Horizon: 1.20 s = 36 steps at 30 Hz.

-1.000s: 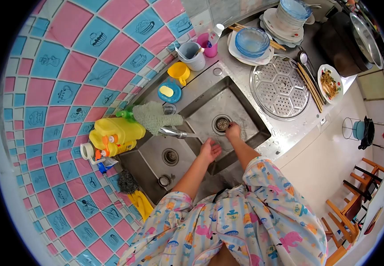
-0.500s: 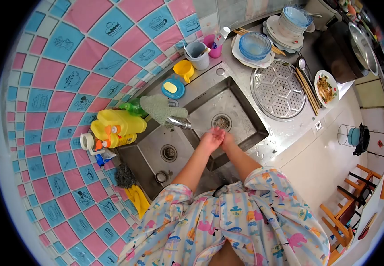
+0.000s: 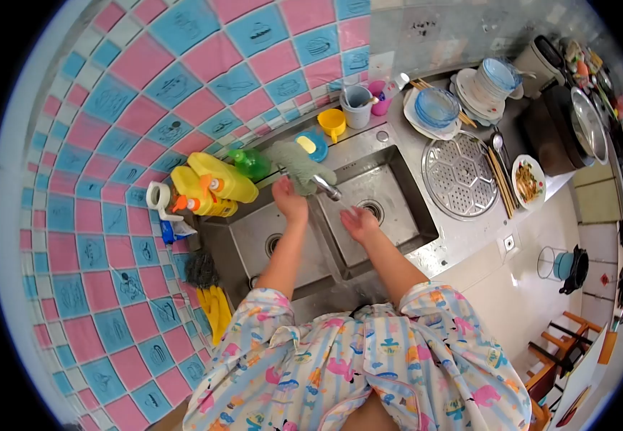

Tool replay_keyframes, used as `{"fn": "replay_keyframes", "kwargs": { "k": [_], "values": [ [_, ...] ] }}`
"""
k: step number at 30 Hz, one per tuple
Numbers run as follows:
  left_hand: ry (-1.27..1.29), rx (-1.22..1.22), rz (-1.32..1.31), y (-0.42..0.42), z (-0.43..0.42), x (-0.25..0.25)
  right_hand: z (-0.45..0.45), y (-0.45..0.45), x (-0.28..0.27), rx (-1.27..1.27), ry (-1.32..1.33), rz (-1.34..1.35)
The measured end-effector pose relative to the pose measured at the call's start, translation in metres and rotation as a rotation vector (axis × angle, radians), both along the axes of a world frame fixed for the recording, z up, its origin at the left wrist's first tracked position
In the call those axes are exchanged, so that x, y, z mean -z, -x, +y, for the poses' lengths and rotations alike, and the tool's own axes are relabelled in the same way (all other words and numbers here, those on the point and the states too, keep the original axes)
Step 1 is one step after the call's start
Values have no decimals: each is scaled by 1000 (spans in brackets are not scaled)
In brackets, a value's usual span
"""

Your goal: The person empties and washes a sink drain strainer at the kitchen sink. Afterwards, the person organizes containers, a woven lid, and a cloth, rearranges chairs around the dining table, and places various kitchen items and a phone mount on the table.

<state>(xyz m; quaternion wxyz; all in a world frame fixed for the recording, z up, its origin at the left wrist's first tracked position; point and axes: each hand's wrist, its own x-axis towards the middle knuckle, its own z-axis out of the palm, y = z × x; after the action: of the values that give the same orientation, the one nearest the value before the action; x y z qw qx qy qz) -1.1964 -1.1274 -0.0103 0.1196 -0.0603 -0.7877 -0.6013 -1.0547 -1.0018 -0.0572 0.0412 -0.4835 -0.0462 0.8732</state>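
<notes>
My left hand [image 3: 289, 199] is raised beside the faucet [image 3: 327, 188], close to the grey-green cloth draped over it. Its fingers look loosely stretched, with nothing visible in them; whether the fingertips touch the cloth [image 3: 298, 165] I cannot tell. Palm up and fingers apart, my right hand [image 3: 360, 223] hovers over the right sink basin [image 3: 406, 188], just below the spout. That hand is bare, and the basin's drain [image 3: 372, 210] shows behind its fingertips. Left of it lies the other sink basin [image 3: 243, 241], partly covered by my left forearm.
Yellow detergent bottles [image 3: 222, 179] and a green bottle [image 3: 251, 164] line the left wall. Behind the sink are a soap dish [image 3: 313, 146], a yellow cup [image 3: 332, 125] and a grey cup [image 3: 357, 106]. Rightward lie a perforated steel plate [image 3: 461, 176], chopsticks [image 3: 500, 179], stacked bowls [image 3: 437, 108] and a food plate [image 3: 528, 182].
My hands were together under the spout and have parted. The left moved up and left toward the faucet's base; the right stays over the right basin, now opened out. The view has shifted slightly.
</notes>
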Motion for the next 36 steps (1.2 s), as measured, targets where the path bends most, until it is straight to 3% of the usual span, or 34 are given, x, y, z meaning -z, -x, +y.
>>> {"fn": "replay_keyframes", "kwargs": {
  "k": [2, 5, 6, 8, 11, 15, 18, 21, 22, 24, 26, 30, 33, 35, 36],
  "values": [
    [-221, 59, -54, 39, -9, 10, -2, -2, 9, -6, 13, -8],
    [-336, 287, -404, 64, -7, -30, 1, -20, 11, -45, -47, -60],
    [-416, 299, -471, 70, -6, -23, 4, -26, 8, -65, -82, -82],
    [-308, 266, -383, 89, -6, 16, 7, -41, -3, -69, -102, -130],
    [24, 211, -262, 89, -9, 17, 15, -65, -9, -91, -124, -154],
    [257, 157, 171, 46, -19, -4, 19, -90, -20, -272, -276, -201],
    [243, 142, 163, -4, -29, -13, 15, -100, -58, -375, -567, -311],
    [379, 252, 86, -73, -53, 0, 27, -118, -14, -613, -976, -328],
    [428, 320, 61, -95, -64, 0, 29, -120, -28, -687, -980, -326],
    [547, 384, -169, -134, -87, 1, 26, -126, -20, -629, -1231, -215],
    [601, 364, -86, -169, -105, 10, 27, -136, -22, -570, -1485, -135],
    [764, 259, -2, -226, -87, -29, 53, -157, -49, -710, -1114, -116],
    [752, 330, -70, -244, -53, -44, 84, -189, -85, -910, -1282, 32],
    [783, 445, -147, -258, -10, -64, 94, -217, -80, -544, -1620, 281],
    [784, 453, -102, -269, 16, -72, 101, -227, -71, -539, -1653, 258]
  ]
}}
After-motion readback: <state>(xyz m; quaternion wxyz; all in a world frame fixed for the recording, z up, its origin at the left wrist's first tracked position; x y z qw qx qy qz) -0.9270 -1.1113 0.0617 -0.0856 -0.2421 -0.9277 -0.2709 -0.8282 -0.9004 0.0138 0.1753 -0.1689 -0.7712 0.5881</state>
